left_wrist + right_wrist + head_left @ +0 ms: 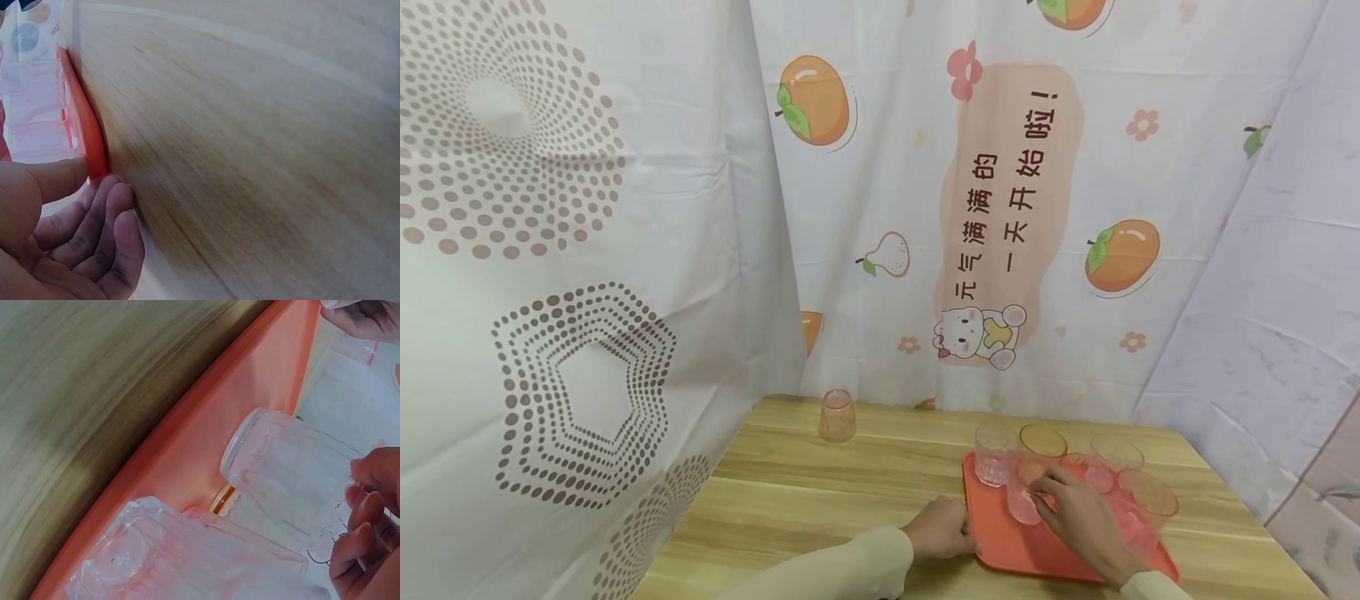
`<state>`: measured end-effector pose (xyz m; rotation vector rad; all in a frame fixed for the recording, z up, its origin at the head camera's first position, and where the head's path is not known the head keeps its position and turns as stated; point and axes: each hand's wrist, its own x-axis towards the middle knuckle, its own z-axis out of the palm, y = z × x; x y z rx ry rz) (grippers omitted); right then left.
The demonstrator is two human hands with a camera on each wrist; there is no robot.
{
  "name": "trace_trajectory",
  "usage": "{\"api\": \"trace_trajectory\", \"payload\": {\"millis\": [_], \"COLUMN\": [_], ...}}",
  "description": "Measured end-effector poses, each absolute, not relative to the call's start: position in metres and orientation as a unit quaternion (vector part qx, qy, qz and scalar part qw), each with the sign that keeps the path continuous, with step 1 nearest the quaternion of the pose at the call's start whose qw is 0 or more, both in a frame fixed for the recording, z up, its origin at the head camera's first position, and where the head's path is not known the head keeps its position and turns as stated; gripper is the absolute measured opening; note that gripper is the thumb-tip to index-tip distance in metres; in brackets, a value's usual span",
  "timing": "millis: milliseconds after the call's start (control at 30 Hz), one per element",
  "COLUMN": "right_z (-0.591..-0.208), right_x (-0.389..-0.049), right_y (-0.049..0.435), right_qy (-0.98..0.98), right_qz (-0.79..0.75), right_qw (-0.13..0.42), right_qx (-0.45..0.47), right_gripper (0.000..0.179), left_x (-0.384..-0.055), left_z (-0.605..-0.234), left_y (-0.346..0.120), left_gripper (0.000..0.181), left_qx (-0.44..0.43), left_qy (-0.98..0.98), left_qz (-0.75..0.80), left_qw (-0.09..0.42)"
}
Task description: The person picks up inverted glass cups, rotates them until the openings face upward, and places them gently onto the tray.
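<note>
A red tray [1000, 542] lies on the wooden table at the right in the head view. My left hand [940, 529] grips its near left corner; the left wrist view shows the thumb on the rim and curled fingers [122, 225] at the edge. Over the tray, my right hand [1078, 517] pinches the upper rim of a clear cup [294, 469]. The cup's base is close to the tray floor; whether it touches is unclear. Around it on the tray stand a ribbed clear cup [995, 464], an amber-rimmed cup [1042, 442] and several others.
A lone pinkish cup [837, 419] stands at the back left of the wooden table [850, 483]. Close to my right hand, an orange-rimmed cup [1152, 497] occupies the tray's right side. Patterned curtains [880, 167] hang behind the table and along both sides.
</note>
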<state>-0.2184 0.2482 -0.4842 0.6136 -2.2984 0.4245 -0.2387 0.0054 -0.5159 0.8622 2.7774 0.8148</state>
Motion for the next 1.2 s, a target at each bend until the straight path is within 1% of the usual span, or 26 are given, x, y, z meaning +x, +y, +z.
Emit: {"api": "trace_trajectory", "payload": {"millis": [233, 367, 633, 800, 967, 1067, 1200], "right_z": [-0.482, -0.481, -0.482, -0.484, -0.49, -0.494, -0.498], "right_x": [-0.218, -0.215, -0.207, -0.201, -0.196, -0.192, -0.186], "right_y": [0.245, 0.244, 0.237, 0.232, 0.227, 0.225, 0.222], "right_qy": [-0.902, -0.905, -0.897, -0.901, -0.916, -0.924, -0.938], "right_qz": [0.174, 0.176, 0.202, 0.212, 0.203, 0.202, 0.208], "right_qw": [0.335, 0.331, 0.337, 0.32, 0.273, 0.219, 0.133], "right_qx": [0.211, 0.201, 0.205, 0.203, 0.213, 0.238, 0.245], "right_gripper": [0.027, 0.029, 0.031, 0.03, 0.024, 0.019, 0.012], "left_x": [-0.237, -0.237, -0.236, -0.236, -0.237, -0.238, -0.24], "left_z": [-0.516, -0.515, -0.513, -0.514, -0.515, -0.515, -0.516], "left_y": [0.005, 0.005, 0.005, 0.005, 0.005, 0.005, 0.006], "left_gripper": [0.05, 0.05, 0.048, 0.047, 0.048, 0.048, 0.045], "left_qx": [0.281, 0.283, 0.286, 0.286, 0.288, 0.289, 0.29], "left_qy": [0.919, 0.918, 0.919, 0.92, 0.921, 0.921, 0.92], "left_qz": [0.27, 0.272, 0.265, 0.26, 0.255, 0.254, 0.254], "left_qw": [0.059, 0.06, 0.058, 0.056, 0.054, 0.058, 0.066]}}
